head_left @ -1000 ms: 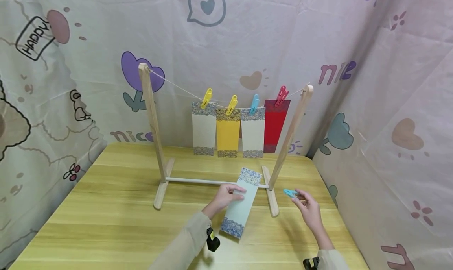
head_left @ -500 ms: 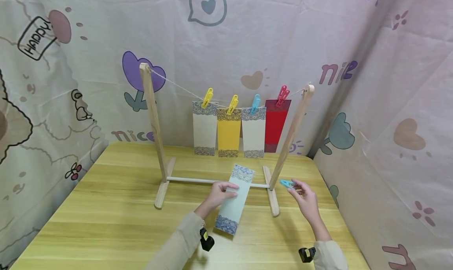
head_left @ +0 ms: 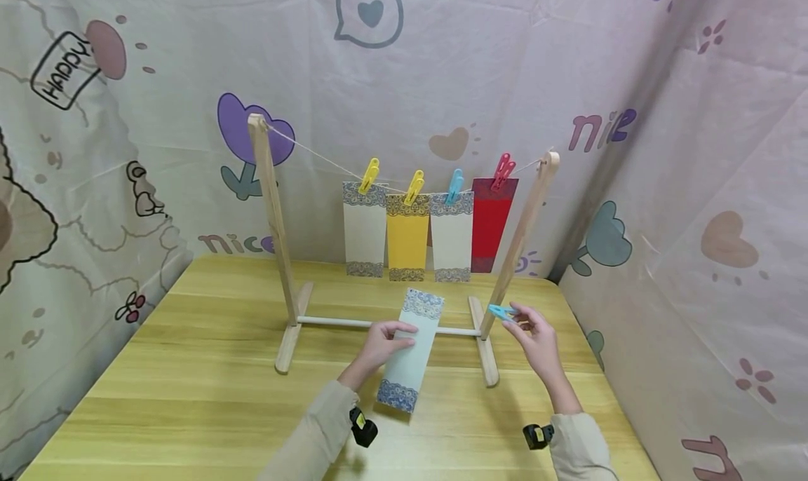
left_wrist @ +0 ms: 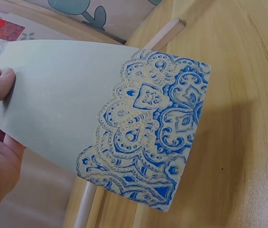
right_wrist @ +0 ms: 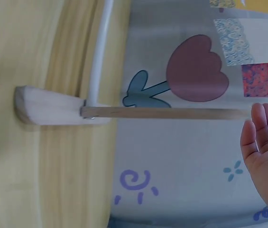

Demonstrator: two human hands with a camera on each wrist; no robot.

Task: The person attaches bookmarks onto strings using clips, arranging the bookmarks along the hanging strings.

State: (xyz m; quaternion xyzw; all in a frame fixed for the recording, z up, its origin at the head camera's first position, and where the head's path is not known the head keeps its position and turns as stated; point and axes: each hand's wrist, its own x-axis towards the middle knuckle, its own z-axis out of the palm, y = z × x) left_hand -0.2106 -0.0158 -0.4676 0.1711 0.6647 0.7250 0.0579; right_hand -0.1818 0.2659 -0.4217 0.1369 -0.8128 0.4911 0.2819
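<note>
My left hand [head_left: 381,348] pinches a pale paper card [head_left: 410,358] by its left edge, thumb on the front. Blue lace print [left_wrist: 148,128] borders both ends of this card, which tilts above the table in front of the rack. To the right, my right hand [head_left: 536,341] holds a light-blue clothespin [head_left: 503,313] between thumb and fingers, beside the rack's right post. Behind both hands, a string [head_left: 309,149] carries two white cards, a yellow card [head_left: 407,239] and a red card [head_left: 491,225]. Yellow, blue and red clothespins grip their top edges.
The wooden rack has a left post [head_left: 273,214], a right post [head_left: 520,239] and a white crossbar [head_left: 341,322] low between flat feet. It stands on a wood-grain table [head_left: 189,369]. Printed cloth [head_left: 391,102] hangs behind and at both sides.
The card in my left hand has moved left and slightly up, turning more upright. My right hand has lifted the light-blue clothespin up and left, toward the right post. The hanging cards stay put.
</note>
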